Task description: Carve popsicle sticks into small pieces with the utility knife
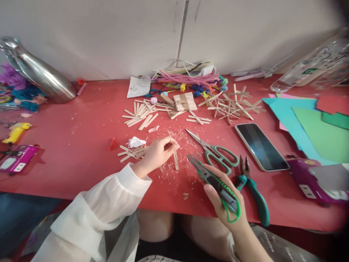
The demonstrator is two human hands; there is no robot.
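Observation:
My left hand (158, 153) pinches the top of a wooden craft stick (176, 160) that stands on the red table (81, 123) amid wood shavings. My right hand (226, 203) is closed round a green and grey utility knife (215, 183), its blade pointing up-left toward the stick. A small pile of sticks (133, 152) and a white scrap (136, 142) lie just left of my left hand.
Green-handled scissors (215, 151), teal pliers (252, 185) and a phone (261, 146) lie right of the knife. More sticks (141, 113), a stick panel (185, 102), crossed sticks (231, 105), pipe cleaners (188, 79), coloured paper (313, 123), a steel jug (40, 74), purple glue guns (313, 180).

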